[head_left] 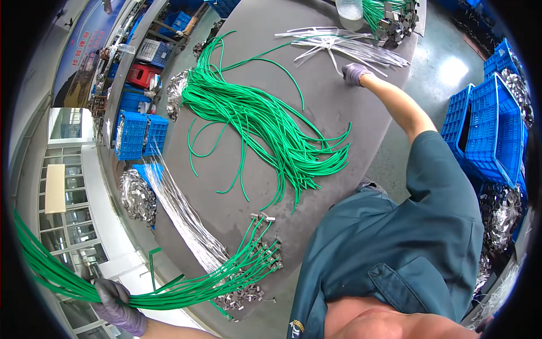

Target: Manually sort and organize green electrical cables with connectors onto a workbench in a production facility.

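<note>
My left hand [113,299], in a grey-purple glove, is closed around a bundle of long green strips [186,295] at the lower left. Small metal buckles [271,254] cluster at the bundle's right end, over the table's near corner. At the table's far right edge, my gloved right hand [354,73] has its fingers pinched at the end of a white plastic strip [334,56]. That strip belongs to a loose pile of white strips [367,50]. Between my hands lies a large heap of green strips [259,118], with metal buckles [176,93] at its left end.
The grey table [299,73] runs away from me. Thin silvery strips [180,209] lie along its left edge. A clear plastic container [350,14] and more green strips with buckles [392,22] stand at the far end. Blue crates [491,130] are stacked on the right, others [132,135] left.
</note>
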Available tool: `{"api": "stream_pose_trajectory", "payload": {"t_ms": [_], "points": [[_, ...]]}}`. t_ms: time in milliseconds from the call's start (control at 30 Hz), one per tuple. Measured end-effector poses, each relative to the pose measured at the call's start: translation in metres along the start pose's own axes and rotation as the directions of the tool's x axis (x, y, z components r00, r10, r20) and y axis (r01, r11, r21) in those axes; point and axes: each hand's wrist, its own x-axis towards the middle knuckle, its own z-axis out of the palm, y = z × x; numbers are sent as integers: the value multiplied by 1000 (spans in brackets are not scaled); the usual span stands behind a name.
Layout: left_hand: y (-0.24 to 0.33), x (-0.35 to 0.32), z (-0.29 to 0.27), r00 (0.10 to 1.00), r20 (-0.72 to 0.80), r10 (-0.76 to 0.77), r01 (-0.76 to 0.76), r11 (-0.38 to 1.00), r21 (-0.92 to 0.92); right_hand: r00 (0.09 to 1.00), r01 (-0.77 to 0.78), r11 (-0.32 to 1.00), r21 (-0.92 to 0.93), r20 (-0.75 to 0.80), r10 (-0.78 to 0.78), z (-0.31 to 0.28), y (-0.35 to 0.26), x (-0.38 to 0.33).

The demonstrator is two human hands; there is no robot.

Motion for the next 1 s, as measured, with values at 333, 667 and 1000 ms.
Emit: {"api": "stream_pose_trajectory", "payload": {"t_ms": [333,667,1000], "points": [[-1,16,-21,998,64,-20,31,983,-180,871,341,631,697,18,-491,-205,-161,-98],[20,8,-62,964,240,114,-70,981,-182,539,819,326,472,-439,-719,-369,-376,-206],[21,23,-89,894,369,254,-112,924,-366,307,925,113,363,-538,-785,-441,-520,-319]]}}
